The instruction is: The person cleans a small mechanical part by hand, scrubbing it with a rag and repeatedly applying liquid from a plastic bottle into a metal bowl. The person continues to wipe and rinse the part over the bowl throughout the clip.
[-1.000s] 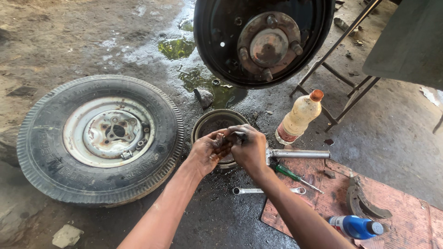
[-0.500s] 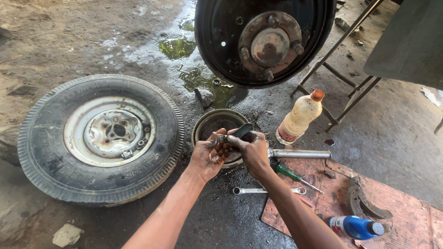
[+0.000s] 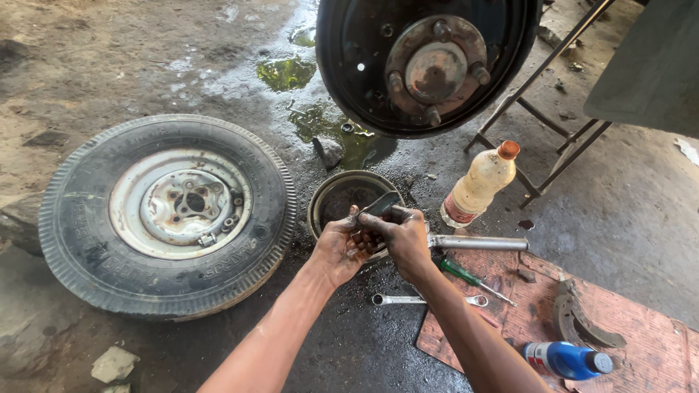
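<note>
The wheel is already off: the worn black tyre on its rusty grey steel rim (image 3: 166, 215) lies flat on the dirt floor, well to the left of the round, dirty metal bowl (image 3: 336, 198) that sits on the floor in the middle of the scene. Above the bowl the dark brake drum with its rust-brown hub and studs (image 3: 431, 62) stands bare, no nuts showing on the studs. Judging from this, the stripping down looks done and the work now in hand is on a small part, with refitting the wheel not yet begun. Both hands meet just over the near rim of the bowl. The left hand (image 3: 339, 246), blackened with grease, is cupped palm up with fingers curled around a small dark, greasy metal piece (image 3: 366, 240), whose exact shape cannot be told. The right hand (image 3: 405, 236) is closed around a flat dark metal tool (image 3: 380, 205) whose end juts up over the bowl. Both forearms reach forward from the bottom edge, converging. Right of the bowl stands a pale plastic bottle with an orange cap (image 3: 478, 185); a long grey metal tube (image 3: 480, 242), a green-handled screwdriver (image 3: 466, 274) and a steel spanner (image 3: 426, 299) lie near, and farther right a curved brake shoe (image 3: 579, 324) and a blue bottle (image 3: 566, 359) rest on a reddish board (image 3: 641, 320).
</note>
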